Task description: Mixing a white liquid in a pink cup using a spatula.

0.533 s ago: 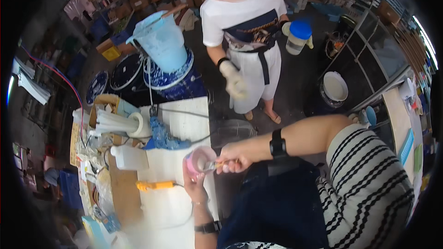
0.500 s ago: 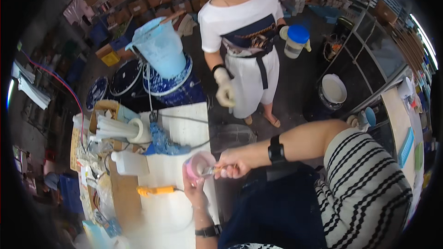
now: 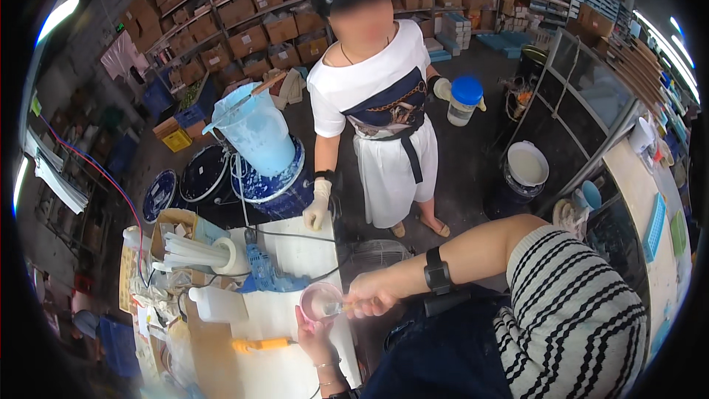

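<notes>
Your left hand is curled around the side of a pink cup, whose open mouth faces up toward you, near the right edge of the white worktop. Your right hand comes in from the right and pinches the handle of a small tool with a flat, metallic head — its head sits inside the cup's mouth, though you cannot tell from here whether it touches what is in there. A wristband circles your right forearm, and your striped sleeve fills the lower right. On the worktop, just beyond the cup, lies a blue power drill; to the left of the cup stands a white plastic jug, and nearer you lies an orange-yellow tool, its edges blurred. Farther left, pale tubes lie against a white roll. Past the far end of the worktop, a light blue bucket rests on a dark blue drum. A co-worker in a white top stands facing you, with one gloved hand hanging by the worktop's far corner and the other holding a clear jar with a blue lid — well apart from your own hands.
</notes>
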A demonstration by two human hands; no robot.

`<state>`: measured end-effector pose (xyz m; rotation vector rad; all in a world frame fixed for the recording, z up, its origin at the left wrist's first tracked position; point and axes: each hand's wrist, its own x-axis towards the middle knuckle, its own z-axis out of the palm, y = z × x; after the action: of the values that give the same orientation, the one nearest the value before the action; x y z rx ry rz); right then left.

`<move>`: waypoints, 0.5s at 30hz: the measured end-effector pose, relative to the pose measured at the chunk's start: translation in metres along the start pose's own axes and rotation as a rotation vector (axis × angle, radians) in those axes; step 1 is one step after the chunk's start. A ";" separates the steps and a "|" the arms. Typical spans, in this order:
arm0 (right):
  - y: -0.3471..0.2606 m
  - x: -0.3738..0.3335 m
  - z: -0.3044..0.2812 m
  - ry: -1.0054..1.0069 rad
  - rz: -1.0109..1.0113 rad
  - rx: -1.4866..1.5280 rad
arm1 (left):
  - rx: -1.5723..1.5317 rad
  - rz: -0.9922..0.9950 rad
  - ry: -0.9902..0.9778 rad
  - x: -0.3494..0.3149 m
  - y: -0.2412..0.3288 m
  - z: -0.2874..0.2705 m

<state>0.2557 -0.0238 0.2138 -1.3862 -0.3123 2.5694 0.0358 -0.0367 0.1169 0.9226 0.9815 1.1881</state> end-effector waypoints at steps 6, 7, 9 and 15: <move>0.004 0.000 0.000 -0.011 -0.048 -0.034 | 0.039 -0.072 0.022 -0.008 0.008 0.008; 0.005 0.000 -0.001 -0.010 -0.051 -0.032 | 0.039 -0.072 0.018 -0.008 0.006 0.007; 0.004 0.001 -0.001 -0.028 -0.051 -0.044 | 0.031 -0.079 0.011 -0.009 0.004 0.004; 0.004 -0.002 0.000 -0.033 -0.034 -0.075 | 0.021 -0.106 0.020 -0.010 0.003 0.003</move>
<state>0.2563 -0.0280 0.2146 -1.3519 -0.4381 2.5797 0.0368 -0.0466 0.1221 0.8662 1.0475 1.1015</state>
